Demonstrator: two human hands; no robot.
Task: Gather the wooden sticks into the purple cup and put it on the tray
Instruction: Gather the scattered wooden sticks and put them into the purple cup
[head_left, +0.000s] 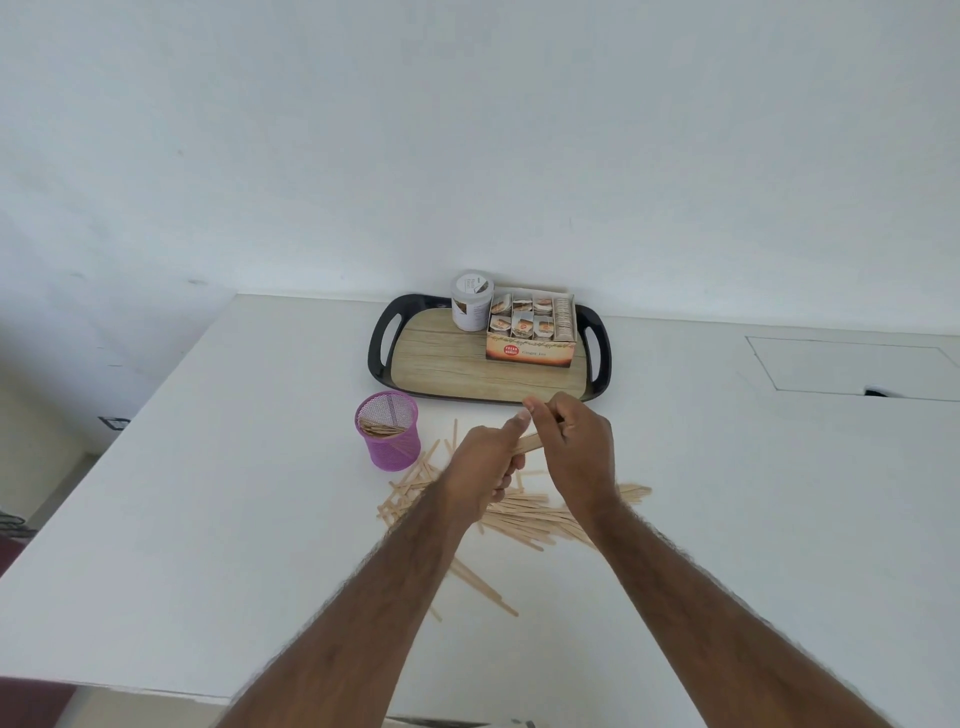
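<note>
White tbl (234, 467): tray (375, 353), purple cup (395, 447), sticks (524, 519) (scattered).

Plain indoor room, home or office unclear. White table (260, 467) under tray (441, 364); bare wall (467, 130) behind it; tea box (530, 351), jar (471, 304) on it.

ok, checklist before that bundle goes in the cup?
1. Grip on bundle, left hand and right hand: ok.
2. Upright cup, mouth clear: ok.
3. Room in cup: ok, fill low.
4. Ends of bundle squared: cannot tell.
5. All loose sticks gathered: not ok, many on table.
6. Free spot on tray: ok, front left bare.
</note>
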